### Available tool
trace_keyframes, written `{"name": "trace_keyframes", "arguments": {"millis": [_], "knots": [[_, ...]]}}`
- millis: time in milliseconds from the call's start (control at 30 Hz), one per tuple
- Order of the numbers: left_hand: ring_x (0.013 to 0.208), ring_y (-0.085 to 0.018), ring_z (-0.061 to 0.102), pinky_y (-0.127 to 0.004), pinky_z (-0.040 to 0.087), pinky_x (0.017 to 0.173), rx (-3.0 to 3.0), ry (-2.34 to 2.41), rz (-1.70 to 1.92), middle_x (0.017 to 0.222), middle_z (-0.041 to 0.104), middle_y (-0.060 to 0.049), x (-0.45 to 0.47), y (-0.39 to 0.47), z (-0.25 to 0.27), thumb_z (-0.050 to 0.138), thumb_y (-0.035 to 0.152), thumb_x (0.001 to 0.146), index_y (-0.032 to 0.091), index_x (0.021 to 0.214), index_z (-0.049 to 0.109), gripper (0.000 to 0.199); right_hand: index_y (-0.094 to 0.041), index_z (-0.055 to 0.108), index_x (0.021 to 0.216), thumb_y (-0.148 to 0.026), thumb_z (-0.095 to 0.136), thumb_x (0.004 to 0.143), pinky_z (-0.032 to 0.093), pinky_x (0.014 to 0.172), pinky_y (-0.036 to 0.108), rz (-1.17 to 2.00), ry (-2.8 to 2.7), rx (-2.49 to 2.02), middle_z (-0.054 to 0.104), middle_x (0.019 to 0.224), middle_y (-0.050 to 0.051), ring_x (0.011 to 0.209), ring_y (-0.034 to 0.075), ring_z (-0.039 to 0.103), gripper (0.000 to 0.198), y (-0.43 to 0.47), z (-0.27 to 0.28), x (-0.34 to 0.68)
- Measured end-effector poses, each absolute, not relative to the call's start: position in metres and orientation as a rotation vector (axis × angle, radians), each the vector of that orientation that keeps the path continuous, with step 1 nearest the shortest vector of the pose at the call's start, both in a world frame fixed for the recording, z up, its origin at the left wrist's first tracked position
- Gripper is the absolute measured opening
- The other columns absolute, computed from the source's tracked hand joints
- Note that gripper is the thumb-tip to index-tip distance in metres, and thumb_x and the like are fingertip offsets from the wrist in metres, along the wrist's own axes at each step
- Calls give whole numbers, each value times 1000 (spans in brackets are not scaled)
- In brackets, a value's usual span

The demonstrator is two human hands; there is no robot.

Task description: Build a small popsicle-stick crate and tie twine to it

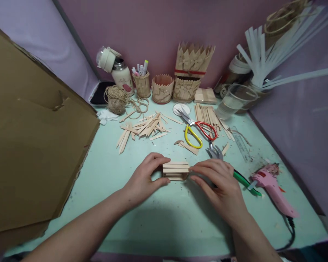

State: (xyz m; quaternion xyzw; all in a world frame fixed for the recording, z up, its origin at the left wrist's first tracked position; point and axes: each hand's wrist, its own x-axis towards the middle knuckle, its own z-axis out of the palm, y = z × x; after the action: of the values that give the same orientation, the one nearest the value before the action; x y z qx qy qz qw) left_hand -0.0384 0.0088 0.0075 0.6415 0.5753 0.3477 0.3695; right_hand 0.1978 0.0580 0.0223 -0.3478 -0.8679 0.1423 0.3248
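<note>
view from above a pale green table, both hands at its centre. left hand: thumb and fingers curled around the left end of a small stack of wooden sticks, closed on it. right hand: fingertips pressed against the right end of the same stack, closed on it from the other side. the stack rests on the table between the two hands, its flat sticks lying level, one on another.

just beside the right hand: a cutting tool with green handles, partly under the hand, and a pink glue gun with a black cord, lying on its side. behind the hands: yellow-and-red scissors, a heap of loose cut sticks, a bundle of longer sticks, a clear ruler.

along the back wall: a ball of twine, a flask with its lid flipped open, a pen holder, several stick-built containers, a clear plastic cup, white paper strips. at left, a large sheet of cardboard leans over the table edge.
</note>
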Motion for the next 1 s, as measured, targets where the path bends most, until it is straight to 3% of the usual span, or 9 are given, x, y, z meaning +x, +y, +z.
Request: {"name": "trace_keyframes", "arguments": {"millis": [1000], "knots": [[111, -23, 57, -40, 51, 98, 1578, 1434, 957, 117, 55, -8, -37, 8, 5, 75, 21, 78, 24, 118, 61, 43, -22, 69, 94, -14, 59, 92, 31, 79, 40, 302, -2203, -926, 74, 88, 1, 85, 19, 61, 12, 57, 19, 190]]}}
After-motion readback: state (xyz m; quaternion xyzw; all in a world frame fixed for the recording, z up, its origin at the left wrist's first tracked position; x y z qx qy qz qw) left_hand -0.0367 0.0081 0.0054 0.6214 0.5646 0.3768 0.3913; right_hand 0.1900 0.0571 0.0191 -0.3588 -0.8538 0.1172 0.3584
